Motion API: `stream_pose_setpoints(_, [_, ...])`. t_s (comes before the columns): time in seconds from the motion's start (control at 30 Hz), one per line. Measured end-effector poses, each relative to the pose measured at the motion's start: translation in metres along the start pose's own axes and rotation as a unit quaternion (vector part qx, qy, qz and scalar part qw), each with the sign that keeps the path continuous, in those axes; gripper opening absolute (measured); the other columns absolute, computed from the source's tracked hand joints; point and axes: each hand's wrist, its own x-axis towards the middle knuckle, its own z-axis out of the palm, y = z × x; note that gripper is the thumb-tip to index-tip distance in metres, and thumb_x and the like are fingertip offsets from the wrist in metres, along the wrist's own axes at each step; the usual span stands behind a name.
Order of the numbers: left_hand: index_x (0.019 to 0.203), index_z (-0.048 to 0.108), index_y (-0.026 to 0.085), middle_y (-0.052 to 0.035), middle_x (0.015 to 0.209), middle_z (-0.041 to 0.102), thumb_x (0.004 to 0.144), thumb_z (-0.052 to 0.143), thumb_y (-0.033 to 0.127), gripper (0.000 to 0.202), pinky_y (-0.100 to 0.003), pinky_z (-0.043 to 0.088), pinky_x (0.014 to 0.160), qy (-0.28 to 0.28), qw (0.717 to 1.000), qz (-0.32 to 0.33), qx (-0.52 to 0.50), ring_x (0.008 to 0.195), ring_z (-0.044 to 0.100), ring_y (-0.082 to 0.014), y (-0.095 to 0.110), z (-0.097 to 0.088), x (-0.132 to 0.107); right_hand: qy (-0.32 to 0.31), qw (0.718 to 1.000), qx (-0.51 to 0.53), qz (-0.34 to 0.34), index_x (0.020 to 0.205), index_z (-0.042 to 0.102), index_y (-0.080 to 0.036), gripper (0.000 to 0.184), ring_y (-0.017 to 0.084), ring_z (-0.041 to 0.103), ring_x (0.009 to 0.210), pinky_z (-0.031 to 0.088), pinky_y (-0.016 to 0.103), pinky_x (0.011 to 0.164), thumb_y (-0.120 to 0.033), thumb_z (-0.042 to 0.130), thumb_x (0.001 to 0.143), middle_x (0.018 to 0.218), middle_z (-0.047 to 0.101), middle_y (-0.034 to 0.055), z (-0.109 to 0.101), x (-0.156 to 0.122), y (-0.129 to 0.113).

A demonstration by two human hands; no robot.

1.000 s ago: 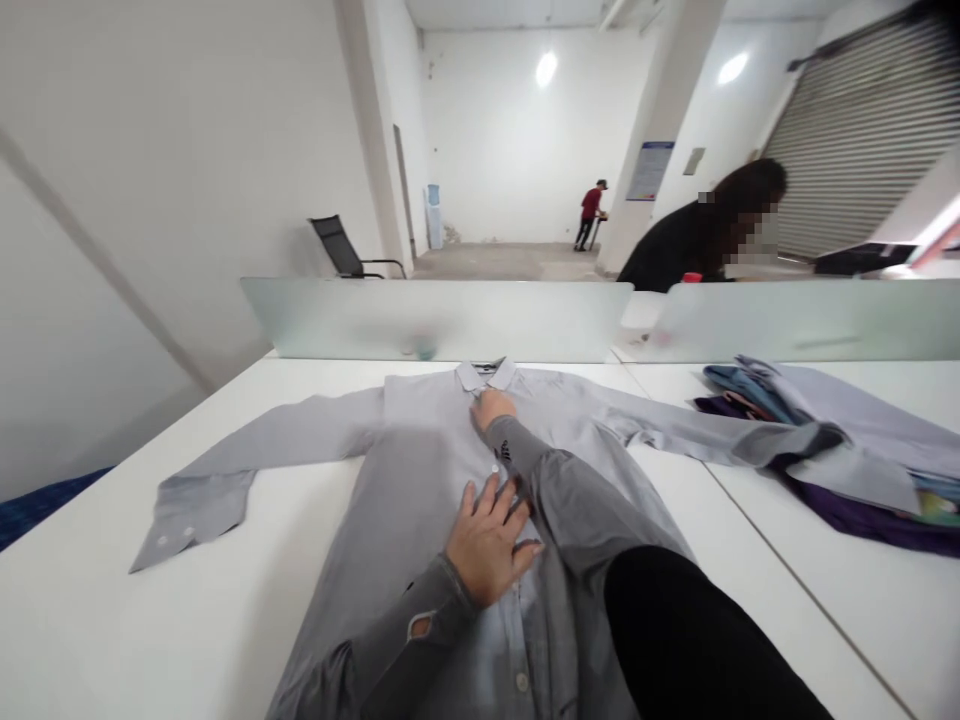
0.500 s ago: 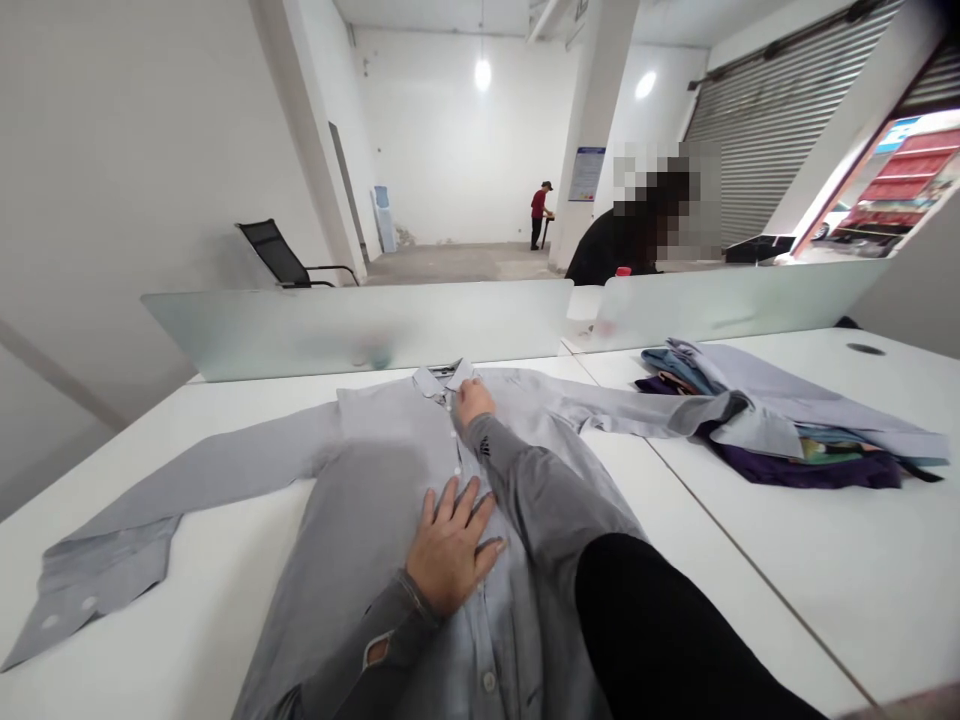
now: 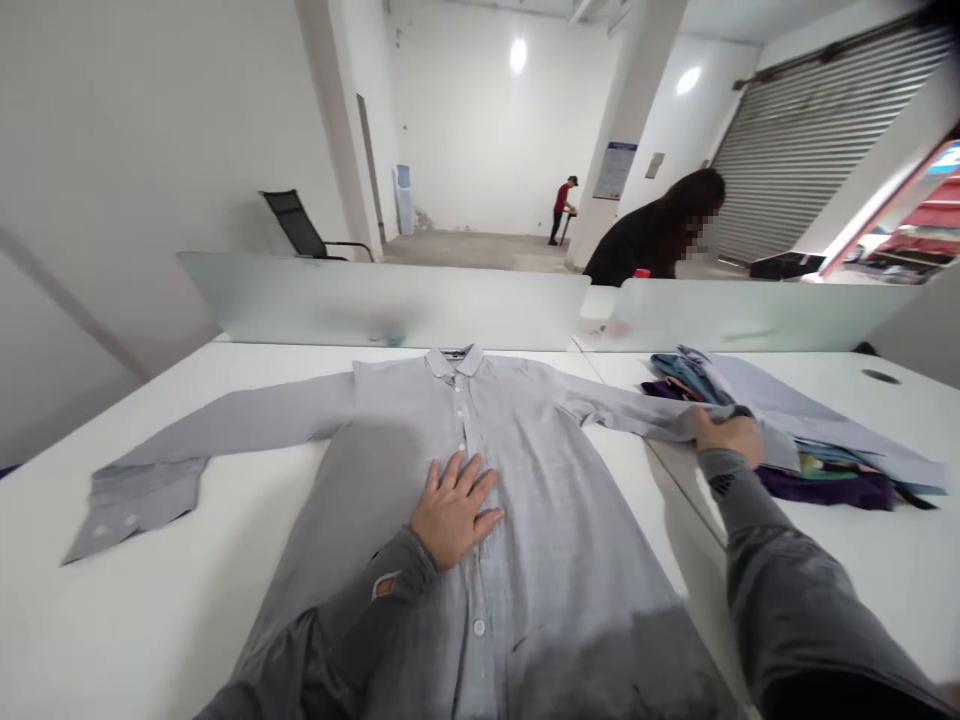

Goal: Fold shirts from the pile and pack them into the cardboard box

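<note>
A grey button-up shirt [image 3: 540, 480] lies front side up, its collar at the far end and both sleeves spread sideways. My left hand [image 3: 455, 510] rests flat on the shirt's chest beside the button line, fingers spread. Out to the right, my right hand [image 3: 727, 436] is closed on the shirt's right-hand sleeve near the cuff, beside a pile of folded clothes [image 3: 840, 410]. The fingertips are partly hidden by the hand itself. On the left, the other sleeve [image 3: 255, 415] stretches out and bends down at its cuff.
The white table [image 3: 847, 590] has a seam running along its right part. A frosted glass divider [image 3: 420, 300] stands along its far edge. Behind it a person in black [image 3: 637, 240] leans over. Farther back are a black chair [image 3: 300, 225] and a person in red [image 3: 562, 205].
My right hand has left the collar area and moved right to the sleeve's cuff end, closing on it. My left hand stays on the chest. The view has shifted slightly.
</note>
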Motion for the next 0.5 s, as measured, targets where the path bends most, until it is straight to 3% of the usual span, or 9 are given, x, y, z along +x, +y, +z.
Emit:
stream_pose_setpoints(0.1, [0.141, 0.044, 0.030, -0.0056, 0.150, 0.041, 0.093, 0.041, 0.056, 0.055, -0.062, 0.027, 0.110, 0.012, 1.000, -0.002, 0.008, 0.139, 0.031, -0.0347, 0.000, 0.001, 0.000, 0.027, 0.993, 0.045, 0.104, 0.111, 0.067, -0.021, 0.050, 0.045, 0.059, 0.104, 0.042, 0.063, 0.077, -0.050, 0.035, 0.085, 0.096, 0.062, 0.0295, 0.004, 0.029, 0.010])
stream_pose_setpoints(0.17, [0.141, 0.044, 0.029, -0.0059, 0.150, 0.041, 0.092, 0.041, 0.056, 0.055, -0.061, 0.027, 0.110, 0.022, 1.000, -0.002, 0.010, 0.139, 0.031, -0.0343, 0.000, 0.001, 0.000, 0.062, 0.993, 0.085, 0.058, 0.111, 0.067, -0.024, 0.050, 0.041, 0.058, 0.109, 0.042, 0.062, 0.085, -0.046, 0.028, 0.089, 0.099, 0.063, 0.0273, 0.003, 0.044, -0.007])
stream_pose_setpoints(0.27, [0.142, 0.043, 0.029, -0.0065, 0.150, 0.040, 0.093, 0.039, 0.057, 0.057, -0.061, 0.026, 0.110, 0.023, 1.000, 0.000, 0.002, 0.139, 0.031, -0.0340, 0.000, 0.000, 0.001, 0.095, 0.979, 0.135, -0.116, 0.109, 0.066, -0.020, 0.053, 0.037, 0.054, 0.114, 0.041, 0.057, 0.093, -0.046, 0.023, 0.092, 0.104, 0.062, 0.0262, -0.003, 0.036, -0.075])
stream_pose_setpoints(0.33, [0.142, 0.043, 0.029, -0.0063, 0.150, 0.040, 0.093, 0.036, 0.059, 0.057, -0.061, 0.026, 0.110, 0.018, 1.000, -0.001, -0.004, 0.139, 0.031, -0.0337, 0.000, -0.002, 0.001, 0.019, 0.948, 0.137, -0.287, 0.100, 0.067, -0.014, 0.055, 0.035, 0.052, 0.115, 0.039, 0.055, 0.096, -0.041, 0.019, 0.094, 0.104, 0.060, 0.0273, 0.000, 0.006, -0.140])
stream_pose_setpoints(0.37, [0.142, 0.043, 0.030, -0.0060, 0.150, 0.040, 0.093, 0.035, 0.060, 0.058, -0.061, 0.027, 0.110, 0.016, 1.000, -0.002, -0.006, 0.139, 0.031, -0.0336, 0.000, -0.003, 0.001, -0.069, 0.908, 0.126, -0.394, 0.097, 0.067, -0.013, 0.053, 0.034, 0.051, 0.116, 0.038, 0.055, 0.098, -0.037, 0.020, 0.095, 0.105, 0.060, 0.0270, 0.004, -0.014, -0.172])
stream_pose_setpoints(0.4, [0.142, 0.042, 0.030, -0.0056, 0.150, 0.040, 0.093, 0.034, 0.060, 0.058, -0.061, 0.027, 0.110, 0.015, 1.000, -0.003, -0.007, 0.139, 0.030, -0.0336, 0.000, -0.004, 0.001, -0.127, 0.868, 0.123, -0.463, 0.090, 0.068, -0.016, 0.043, 0.031, 0.054, 0.113, 0.039, 0.049, 0.099, -0.038, 0.031, 0.094, 0.104, 0.064, 0.0211, 0.011, -0.038, -0.200])
stream_pose_setpoints(0.47, [0.142, 0.042, 0.031, -0.0051, 0.150, 0.040, 0.093, 0.034, 0.061, 0.058, -0.061, 0.026, 0.110, 0.014, 1.000, -0.004, -0.010, 0.140, 0.030, -0.0337, -0.001, -0.004, 0.001, -0.185, 0.813, 0.129, -0.537, 0.084, 0.068, -0.022, 0.025, 0.023, 0.055, 0.115, 0.041, 0.038, 0.101, -0.039, 0.051, 0.088, 0.116, 0.065, 0.0102, 0.029, -0.083, -0.242])
stream_pose_setpoints(0.5, [0.142, 0.042, 0.030, -0.0052, 0.150, 0.040, 0.093, 0.034, 0.062, 0.059, -0.061, 0.026, 0.110, 0.014, 1.000, -0.004, -0.012, 0.140, 0.029, -0.0339, -0.001, -0.004, 0.002, -0.211, 0.781, 0.136, -0.572, 0.091, 0.069, -0.022, 0.026, 0.021, 0.052, 0.119, 0.039, 0.036, 0.103, -0.039, 0.050, 0.089, 0.127, 0.061, 0.0079, 0.039, -0.103, -0.254])
